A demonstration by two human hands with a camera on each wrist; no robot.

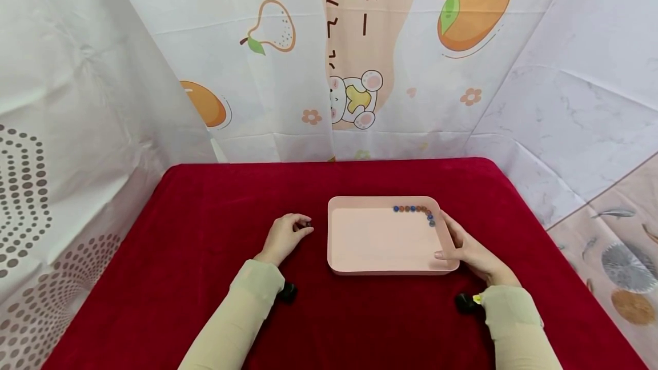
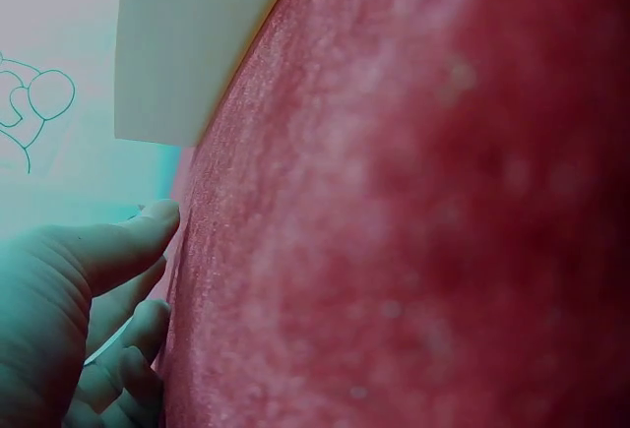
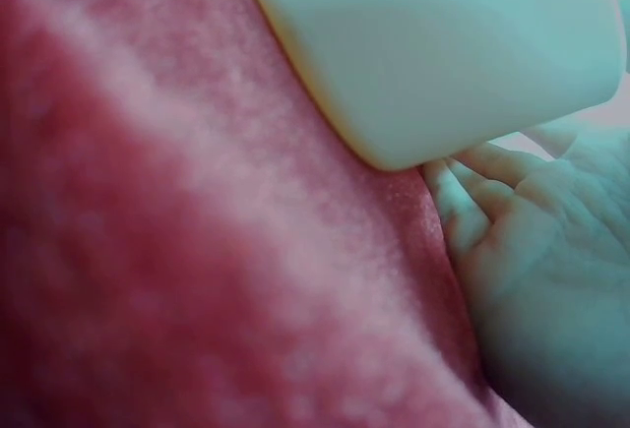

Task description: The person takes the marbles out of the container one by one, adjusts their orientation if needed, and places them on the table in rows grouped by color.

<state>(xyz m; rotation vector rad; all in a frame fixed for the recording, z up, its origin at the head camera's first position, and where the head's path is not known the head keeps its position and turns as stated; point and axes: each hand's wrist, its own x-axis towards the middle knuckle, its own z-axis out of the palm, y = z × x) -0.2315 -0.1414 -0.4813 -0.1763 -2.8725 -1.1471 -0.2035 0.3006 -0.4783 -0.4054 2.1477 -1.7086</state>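
Note:
A pink rectangular tray [image 1: 380, 238] lies on the red cloth. Several small blue and brown marbles [image 1: 413, 209] form a curved row along its back wall and round its back right corner. My right hand [image 1: 470, 250] grips the tray's right wall, thumb over the rim and the other fingers outside. Left of the tray, my left hand [image 1: 285, 236] is low over the cloth, its thumb and forefinger around a small dark marble [image 1: 308, 224], mostly hidden. In the left wrist view, the curled fingers [image 2: 148, 325] are close to the cloth and the marble cannot be made out.
Red velvety cloth [image 1: 231, 198] covers the table. Printed white curtains [image 1: 288, 79] hang behind it and at both sides. A dark wrist camera [image 1: 288, 293] sits under the left cuff, another dark device [image 1: 466, 302] by the right cuff.

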